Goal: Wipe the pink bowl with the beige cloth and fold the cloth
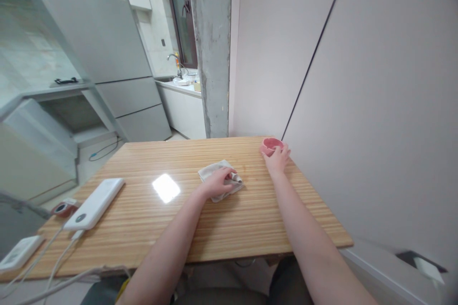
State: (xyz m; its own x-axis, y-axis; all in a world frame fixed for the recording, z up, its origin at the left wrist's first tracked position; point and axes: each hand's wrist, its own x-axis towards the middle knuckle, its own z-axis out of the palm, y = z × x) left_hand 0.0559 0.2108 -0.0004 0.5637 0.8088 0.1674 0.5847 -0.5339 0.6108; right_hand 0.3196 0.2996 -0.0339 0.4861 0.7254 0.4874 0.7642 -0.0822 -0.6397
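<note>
the left hand (219, 182) presses flat on a beige cloth (221, 178) mid-table, fingers curled into its folds. further off, the right hand (277, 157) clasps a pink cup (271, 144) at the wooden table (186, 228)'s far right corner, near the wall. a white power bank (96, 202) lies far left.

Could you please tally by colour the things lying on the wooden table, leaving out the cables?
Pink: 1, the small bowl under the right hand.
Beige: 1, the cloth under the left hand.
White: 2, the power bank and the flat device.
Red and dark: 1, the small round gadget.
Total: 5
</note>
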